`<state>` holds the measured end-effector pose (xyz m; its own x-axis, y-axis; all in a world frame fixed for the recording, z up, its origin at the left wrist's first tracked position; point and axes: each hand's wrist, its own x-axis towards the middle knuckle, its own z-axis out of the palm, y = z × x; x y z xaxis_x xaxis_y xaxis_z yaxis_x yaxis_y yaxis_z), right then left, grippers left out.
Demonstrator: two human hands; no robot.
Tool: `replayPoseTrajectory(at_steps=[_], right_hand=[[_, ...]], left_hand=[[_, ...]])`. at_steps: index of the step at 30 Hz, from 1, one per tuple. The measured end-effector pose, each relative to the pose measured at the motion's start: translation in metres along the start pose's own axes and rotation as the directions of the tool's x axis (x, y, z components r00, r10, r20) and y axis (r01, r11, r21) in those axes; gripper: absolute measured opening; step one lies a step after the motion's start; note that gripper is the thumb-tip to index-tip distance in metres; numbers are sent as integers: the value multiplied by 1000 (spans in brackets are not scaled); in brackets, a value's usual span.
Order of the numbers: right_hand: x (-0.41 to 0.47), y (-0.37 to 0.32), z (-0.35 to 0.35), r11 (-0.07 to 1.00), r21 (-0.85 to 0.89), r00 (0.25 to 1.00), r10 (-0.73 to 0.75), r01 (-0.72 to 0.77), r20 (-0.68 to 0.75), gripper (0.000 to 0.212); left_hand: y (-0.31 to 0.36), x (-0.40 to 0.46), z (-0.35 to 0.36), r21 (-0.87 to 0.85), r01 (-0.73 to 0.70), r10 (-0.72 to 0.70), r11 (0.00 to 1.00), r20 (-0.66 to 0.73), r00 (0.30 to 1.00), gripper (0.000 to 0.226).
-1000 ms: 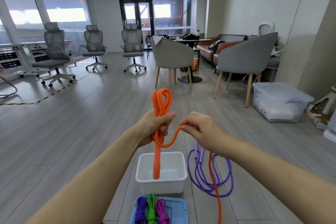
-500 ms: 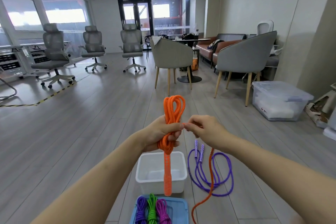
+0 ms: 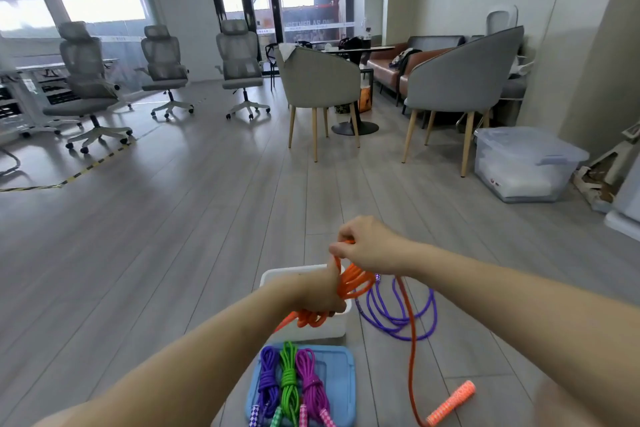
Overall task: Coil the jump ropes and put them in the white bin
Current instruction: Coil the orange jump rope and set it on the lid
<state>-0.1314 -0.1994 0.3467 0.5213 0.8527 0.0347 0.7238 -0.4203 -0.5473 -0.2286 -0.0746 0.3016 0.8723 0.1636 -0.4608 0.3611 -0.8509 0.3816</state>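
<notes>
We see our left hand (image 3: pixel 320 291) wrapped in a closed grip around the bundled loops of the orange jump rope (image 3: pixel 353 282), fingers curled round the coil, which fans out at two o'clock from the fist and shows again beneath it at six o'clock. This hand sits directly over the white bin (image 3: pixel 330 328), hiding much of its opening. Our right hand (image 3: pixel 367 246), at one o'clock from the left, pinches a strand of the same rope between thumb and curled fingers, just above the coil. From there the loose tail runs down toward five o'clock across the floor (image 3: pixel 173 236) to its orange handle (image 3: pixel 450 404). A purple jump rope (image 3: pixel 398 317) lies uncoiled on the floor at three o'clock from the bin, the orange tail crossing over it. At six o'clock from the bin, a blue lid (image 3: pixel 341 388) carries three coiled ropes side by side: purple, green and magenta.
</notes>
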Motion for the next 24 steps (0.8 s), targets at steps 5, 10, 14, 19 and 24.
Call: replayPoseTrajectory(at_steps=[5,10,14,19,24], right_hand=[[-13,-6,13,998,67,993,-11,20,-118,29],[-26,22,-11,850,524,994,0,-57,109,28],[-24,35,-21,686,694,921,-87,-221,379,31],[-11,45,-39,792,563,888,-60,-235,455,30],[-7,51,-44,981,100,867,99,-168,488,37]], left_hand=[[-12,-2,-26,-624,-132,-14,770,-223,975,36],[-10,-31,-63,-780,-306,270,546,-181,945,54],[6,-48,-77,-773,-383,398,507,-184,899,50],[20,-58,-70,-740,-363,426,567,-114,898,27],[36,-53,-28,-220,-275,310,936,138,941,45]])
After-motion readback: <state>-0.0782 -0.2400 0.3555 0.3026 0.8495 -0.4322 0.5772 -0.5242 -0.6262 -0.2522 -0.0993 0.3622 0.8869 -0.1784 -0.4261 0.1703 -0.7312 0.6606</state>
